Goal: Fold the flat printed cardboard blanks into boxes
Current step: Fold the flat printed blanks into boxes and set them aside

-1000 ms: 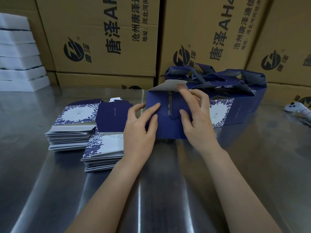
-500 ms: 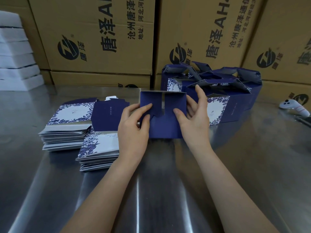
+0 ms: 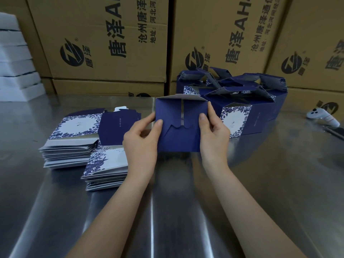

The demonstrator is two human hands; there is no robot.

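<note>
A dark blue box (image 3: 179, 138) stands on its side on the steel table (image 3: 260, 183), its folded bottom flaps facing me. My left hand (image 3: 141, 138) grips its left edge, thumb on the flap face. My right hand (image 3: 214, 135) grips the right edge, thumb on the front and fingers behind. Two stacks of flat printed blanks (image 3: 72, 142) (image 3: 106, 170) lie to the left. Several folded blue boxes (image 3: 240, 101) stand behind and to the right.
Large brown shipping cartons (image 3: 104, 43) wall off the back of the table. White foam trays (image 3: 16, 67) are stacked at the far left. A white controller (image 3: 322, 116) and a dark phone edge (image 3: 335, 131) lie at the right.
The bottom flaps have been pressed shut and both hands have slid outward from the flap face to the box's side edges. The view has shifted slightly.
</note>
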